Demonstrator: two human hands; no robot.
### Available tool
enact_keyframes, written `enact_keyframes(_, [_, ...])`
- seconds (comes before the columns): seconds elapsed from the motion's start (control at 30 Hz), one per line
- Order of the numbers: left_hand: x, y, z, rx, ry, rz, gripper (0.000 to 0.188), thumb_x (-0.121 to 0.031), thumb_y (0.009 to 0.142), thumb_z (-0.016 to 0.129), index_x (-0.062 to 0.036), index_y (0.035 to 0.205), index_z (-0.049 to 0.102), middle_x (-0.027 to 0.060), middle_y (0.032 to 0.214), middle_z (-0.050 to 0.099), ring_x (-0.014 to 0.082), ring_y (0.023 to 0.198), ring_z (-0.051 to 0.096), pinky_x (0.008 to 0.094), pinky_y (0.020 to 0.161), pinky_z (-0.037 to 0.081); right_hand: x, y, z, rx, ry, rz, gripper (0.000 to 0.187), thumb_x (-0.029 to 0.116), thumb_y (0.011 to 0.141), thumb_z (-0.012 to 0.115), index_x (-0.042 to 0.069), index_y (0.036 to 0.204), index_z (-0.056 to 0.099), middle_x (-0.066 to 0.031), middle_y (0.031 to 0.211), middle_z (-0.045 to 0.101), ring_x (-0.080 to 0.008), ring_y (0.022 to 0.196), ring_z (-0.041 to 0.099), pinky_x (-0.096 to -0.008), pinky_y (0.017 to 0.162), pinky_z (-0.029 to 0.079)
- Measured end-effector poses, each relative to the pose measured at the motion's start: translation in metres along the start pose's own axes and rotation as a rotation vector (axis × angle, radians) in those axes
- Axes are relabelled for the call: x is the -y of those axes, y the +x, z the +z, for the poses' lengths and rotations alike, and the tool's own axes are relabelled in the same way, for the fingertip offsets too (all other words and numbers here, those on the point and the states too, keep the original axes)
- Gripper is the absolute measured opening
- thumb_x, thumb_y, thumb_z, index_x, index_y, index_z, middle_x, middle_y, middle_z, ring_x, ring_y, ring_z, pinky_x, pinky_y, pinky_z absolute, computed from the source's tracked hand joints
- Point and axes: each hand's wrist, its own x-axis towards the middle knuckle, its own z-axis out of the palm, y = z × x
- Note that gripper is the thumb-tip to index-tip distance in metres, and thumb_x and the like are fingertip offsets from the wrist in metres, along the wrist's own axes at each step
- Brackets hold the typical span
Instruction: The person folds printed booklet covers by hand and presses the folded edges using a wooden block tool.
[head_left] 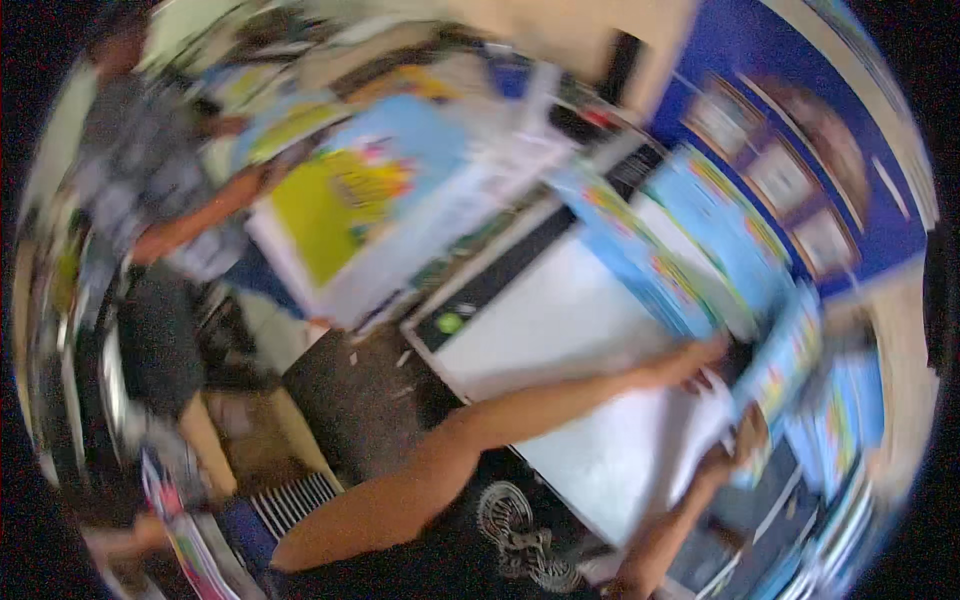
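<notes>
My left hand (695,365) reaches across a white-topped worktable (530,320) to the near edge of light blue printed sheets. It is smeared by motion, so I cannot tell whether its fingers grip anything. Close by on the right, my right hand (745,440) is closed on the edge of a curved light blue printed sheet (785,350). More blue sheets with a colourful border, a strip (640,260) and a wider pile (720,225), lie beyond my hands at the table's far right side.
At the left a co-worker (160,170) in a checked shirt holds a printed sheet (290,135) over a stack of blue and yellow prints (350,200). Framed pictures (780,180) hang on a blue wall. An open cardboard box (265,440) sits lower left.
</notes>
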Motion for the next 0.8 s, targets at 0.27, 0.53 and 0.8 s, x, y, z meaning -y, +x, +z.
enact_keyframes(0.27, [-0.031, -0.02, -0.031, -0.276, 0.138, -0.001, 0.047, -0.032, 0.092, 0.071, 0.0011, 0.125, 0.063, 0.0116, 0.112, 0.07, 0.0182, 0.097, 0.068, 0.0332, 0.083, 0.056, 0.104, 0.029, 0.023, 0.652, -0.003, -0.233, 0.047, 0.02, 0.076, 0.079, 0.014, 0.122, 0.07, -0.007, 0.132, 0.063, -0.029, 0.123, 0.056, -0.0492, 0.106, 0.036])
enact_keyframes(0.53, [-0.066, -0.065, 0.003, -0.044, 0.313, -0.313, 0.045, -0.022, 0.085, 0.078, 0.0005, 0.122, 0.065, 0.0103, 0.112, 0.071, 0.0168, 0.1, 0.068, 0.0327, 0.085, 0.055, 0.042, 0.027, -0.013, -0.043, 0.439, 0.333, 0.054, 0.018, 0.092, 0.068, -0.003, 0.139, 0.052, -0.0183, 0.139, 0.057, -0.0284, 0.125, 0.055, -0.0401, 0.105, 0.042])
enact_keyframes(0.8, [-0.06, -0.057, -0.025, 0.36, 0.504, -0.417, 0.051, -0.024, 0.088, 0.076, 0.0032, 0.129, 0.062, 0.0113, 0.114, 0.072, 0.0118, 0.098, 0.068, 0.0295, 0.086, 0.055, 0.034, 0.052, -0.039, -0.009, 0.415, 0.64, 0.053, 0.017, 0.093, 0.071, -0.003, 0.139, 0.053, -0.015, 0.124, 0.064, -0.018, 0.105, 0.061, -0.0304, 0.091, 0.049])
